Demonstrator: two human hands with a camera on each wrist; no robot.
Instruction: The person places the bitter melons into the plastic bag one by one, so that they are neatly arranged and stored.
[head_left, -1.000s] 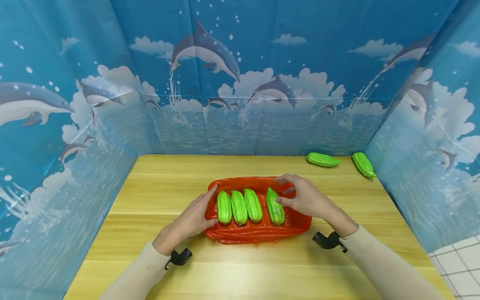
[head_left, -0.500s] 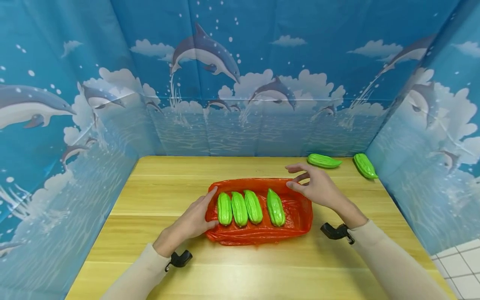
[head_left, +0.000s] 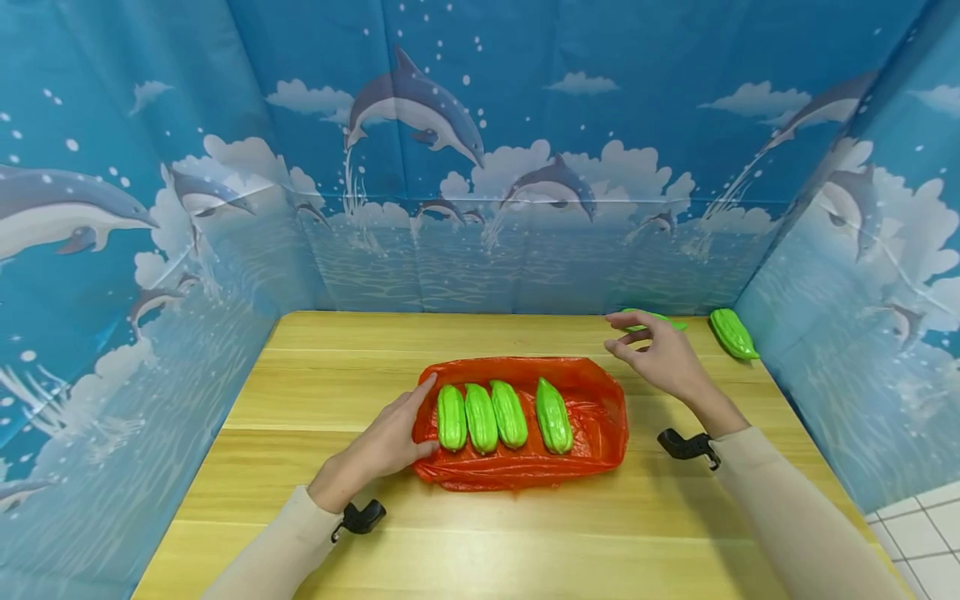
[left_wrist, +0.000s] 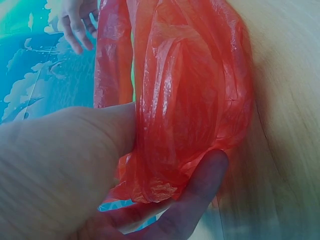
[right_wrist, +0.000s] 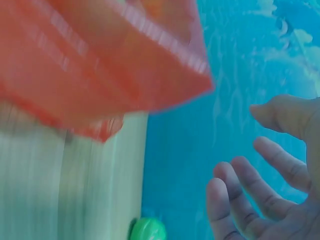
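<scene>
The left hand (head_left: 386,437) is gripping the left end of the bag (head_left: 517,473), thumb and index standing apart along it. In the left wrist view one digit is disappearing behind the red plastic, and a bent finger is touching it lower down; the grip is holding the plastic there. The bag is sitting open on the tabletop (head_left: 480,537), stretching crosswise, its thin walls wrinkling and shining.

Four green gourds are lying inside it. The first gourd (head_left: 452,418), second gourd (head_left: 482,418) and third gourd (head_left: 511,414) are resting side by side in the left half; the fourth gourd (head_left: 554,416) is lying apart to their right, its pointed tip facing the far wall.

The right hand (head_left: 663,354) is hovering beyond the bag's right end, partly covering the far gourd (head_left: 671,322). Its grip is spread, the fingers bending loosely and the thumb standing away from them, as the right wrist view is showing. Farther right, the corner gourd (head_left: 733,335) is lying slantwise near the far right corner of the tabletop.

A blue dolphin curtain (head_left: 480,275) is hanging behind and along both sides. White tiles (head_left: 926,529) are showing at lower right. Pale sleeves (head_left: 795,508) are covering both forearms, and a black device (head_left: 684,444) is sitting at each wrist.
</scene>
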